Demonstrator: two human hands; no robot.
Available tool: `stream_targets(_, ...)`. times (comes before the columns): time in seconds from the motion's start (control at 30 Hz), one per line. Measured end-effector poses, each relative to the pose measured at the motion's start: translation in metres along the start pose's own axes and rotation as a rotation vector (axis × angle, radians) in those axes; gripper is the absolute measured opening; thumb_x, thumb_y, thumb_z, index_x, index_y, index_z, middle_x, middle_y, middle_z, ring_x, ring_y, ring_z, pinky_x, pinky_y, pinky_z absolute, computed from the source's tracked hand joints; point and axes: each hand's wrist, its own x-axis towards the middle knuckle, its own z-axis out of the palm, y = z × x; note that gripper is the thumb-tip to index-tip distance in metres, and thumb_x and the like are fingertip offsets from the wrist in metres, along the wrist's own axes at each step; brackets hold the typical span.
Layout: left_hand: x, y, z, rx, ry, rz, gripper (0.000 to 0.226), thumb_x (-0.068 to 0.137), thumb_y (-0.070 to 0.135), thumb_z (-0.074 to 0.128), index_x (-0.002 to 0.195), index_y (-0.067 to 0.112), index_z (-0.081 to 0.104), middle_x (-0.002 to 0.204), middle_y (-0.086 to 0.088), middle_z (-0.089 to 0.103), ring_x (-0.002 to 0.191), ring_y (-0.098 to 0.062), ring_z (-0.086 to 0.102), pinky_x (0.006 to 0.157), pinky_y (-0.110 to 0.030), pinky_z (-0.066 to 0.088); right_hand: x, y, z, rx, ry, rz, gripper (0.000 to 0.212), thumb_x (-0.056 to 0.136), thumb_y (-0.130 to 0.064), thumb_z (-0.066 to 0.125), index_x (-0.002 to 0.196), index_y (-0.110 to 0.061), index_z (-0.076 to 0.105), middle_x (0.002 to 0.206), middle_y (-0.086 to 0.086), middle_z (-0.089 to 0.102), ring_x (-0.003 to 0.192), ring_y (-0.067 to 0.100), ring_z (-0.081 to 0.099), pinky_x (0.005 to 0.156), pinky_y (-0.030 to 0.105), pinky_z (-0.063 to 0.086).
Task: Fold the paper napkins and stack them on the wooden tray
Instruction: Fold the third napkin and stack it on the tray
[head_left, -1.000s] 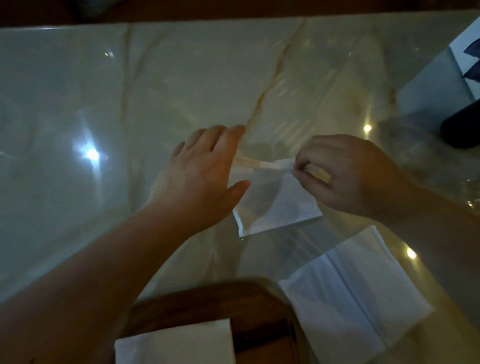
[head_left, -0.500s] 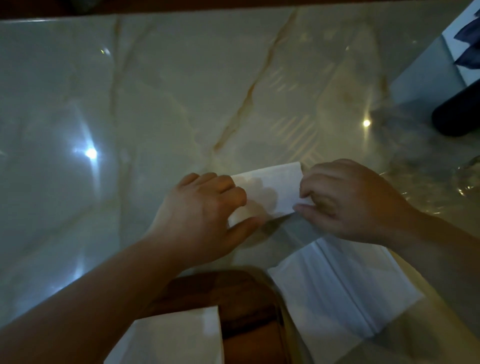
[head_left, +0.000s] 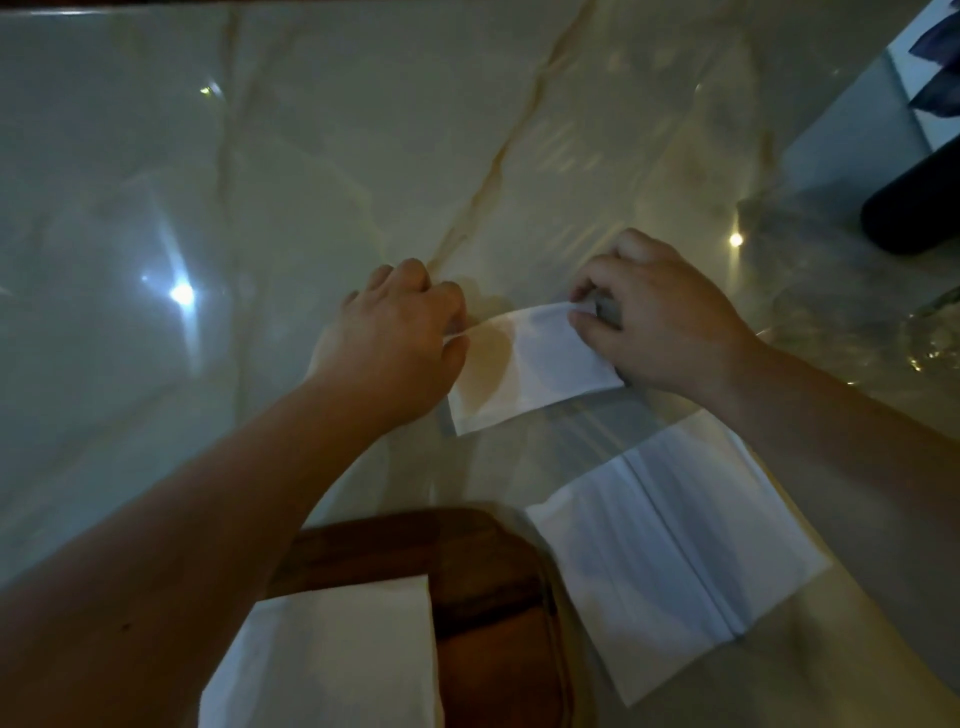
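Observation:
A white paper napkin (head_left: 535, 369) lies on the marble table between my hands. My left hand (head_left: 395, 338) pinches its far left corner and my right hand (head_left: 660, 317) pinches its far right corner, both lifting the far edge slightly. A stack of unfolded white napkins (head_left: 675, 551) lies near my right forearm. The wooden tray (head_left: 488, 561) sits at the bottom centre, with a folded napkin (head_left: 337, 654) resting on it, partly hidden by my left arm.
The glossy marble table (head_left: 260, 208) stretches far and left, with light reflections. A dark rounded object (head_left: 914, 208) and a white item (head_left: 930, 67) stand at the far right. Something of clear glass (head_left: 935, 332) sits at the right edge.
The napkin was folded toward me, then both hands moved back to its far edge. They now pinch the two far corners.

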Motion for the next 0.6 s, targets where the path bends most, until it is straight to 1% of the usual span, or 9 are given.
stream_targets(0.1, -0.004, -0.001, -0.004, -0.13, 0.035, -0.03, 0.009, 0.081, 0.028, 0.061, 0.087, 0.021, 0.062, 0.082, 0.0, 0.054, 0.08, -0.022, 0.054, 0.065, -0.033, 0.045, 0.0, -0.003, -0.002, 0.06, 0.002, 0.007, 0.014, 0.081, -0.028, 0.065, 0.087, -0.016, 0.066, 0.097, 0.006, 0.057, 0.089, 0.022, 0.056, 0.073, 0.031, 0.045)
stream_targets(0.17, -0.01, -0.004, -0.01, -0.239, 0.047, -0.097, 0.004, 0.081, 0.029, 0.062, 0.083, 0.027, 0.06, 0.076, 0.01, 0.057, 0.069, -0.01, 0.056, 0.056, -0.022, 0.043, -0.004, -0.006, -0.004, 0.147, 0.012, 0.024, 0.009, 0.081, -0.025, 0.066, 0.082, -0.017, 0.065, 0.085, 0.001, 0.062, 0.077, 0.017, 0.059, 0.068, 0.024, 0.045)
stream_targets(0.23, -0.019, -0.006, -0.019, -0.386, 0.035, -0.19, 0.009, 0.079, 0.03, 0.065, 0.076, 0.034, 0.057, 0.068, 0.016, 0.06, 0.064, 0.0, 0.059, 0.05, -0.009, 0.041, -0.01, -0.013, -0.007, 0.335, 0.022, 0.082, 0.006, 0.081, -0.022, 0.068, 0.078, -0.019, 0.064, 0.073, -0.005, 0.065, 0.065, 0.009, 0.06, 0.061, 0.014, 0.043)
stream_targets(0.27, -0.023, -0.007, -0.024, -0.502, 0.04, -0.234, 0.011, 0.078, 0.029, 0.066, 0.073, 0.034, 0.058, 0.064, 0.013, 0.064, 0.064, 0.001, 0.061, 0.05, -0.007, 0.043, -0.014, -0.018, -0.008, 0.448, 0.031, 0.11, 0.009, 0.081, -0.02, 0.07, 0.075, -0.021, 0.063, 0.07, -0.005, 0.067, 0.06, 0.007, 0.06, 0.061, 0.016, 0.045)
stream_targets(0.3, -0.028, -0.007, -0.031, -0.637, 0.051, -0.278, 0.012, 0.077, 0.026, 0.068, 0.071, 0.033, 0.06, 0.064, 0.011, 0.068, 0.062, 0.001, 0.063, 0.052, -0.01, 0.047, -0.017, -0.023, -0.01, 0.554, 0.039, 0.135, 0.012, 0.081, -0.018, 0.07, 0.073, -0.022, 0.063, 0.067, -0.004, 0.067, 0.057, 0.008, 0.06, 0.06, 0.02, 0.048)
stream_targets(0.33, -0.033, -0.008, -0.037, -0.769, 0.06, -0.322, 0.013, 0.076, 0.022, 0.069, 0.07, 0.031, 0.062, 0.064, 0.012, 0.07, 0.06, -0.003, 0.066, 0.055, -0.018, 0.052, -0.021, -0.028, -0.012, 0.641, 0.042, 0.151, 0.014, 0.081, -0.017, 0.07, 0.071, -0.023, 0.062, 0.063, -0.003, 0.068, 0.054, 0.008, 0.06, 0.058, 0.024, 0.049)
stream_targets(0.4, -0.046, -0.011, -0.048, -0.931, 0.072, -0.384, 0.015, 0.074, 0.015, 0.071, 0.072, 0.027, 0.064, 0.064, 0.011, 0.071, 0.06, -0.011, 0.068, 0.053, -0.029, 0.056, -0.029, -0.042, -0.017, 0.778, 0.033, 0.148, 0.014, 0.08, -0.016, 0.07, 0.07, -0.024, 0.063, 0.056, -0.005, 0.067, 0.05, 0.007, 0.061, 0.052, 0.023, 0.05)
stream_targets(0.5, -0.071, -0.015, -0.063, -0.999, 0.068, -0.432, 0.019, 0.066, 0.014, 0.072, 0.075, 0.029, 0.065, 0.067, 0.011, 0.07, 0.061, -0.014, 0.068, 0.052, -0.031, 0.055, -0.048, -0.066, -0.021, 0.949, -0.009, 0.16, 0.012, 0.075, -0.016, 0.069, 0.068, -0.024, 0.065, 0.056, -0.004, 0.066, 0.048, 0.011, 0.059, 0.048, 0.024, 0.049)
stream_targets(0.6, -0.106, -0.022, -0.074, -0.992, 0.039, -0.472, 0.021, 0.06, 0.016, 0.072, 0.073, 0.031, 0.066, 0.068, 0.009, 0.069, 0.057, -0.015, 0.065, 0.052, -0.035, 0.055, -0.07, -0.092, -0.016, 1.022, -0.084, 0.191, 0.01, 0.072, -0.014, 0.069, 0.069, -0.022, 0.063, 0.057, -0.002, 0.064, 0.048, 0.016, 0.057, 0.047, 0.027, 0.048)
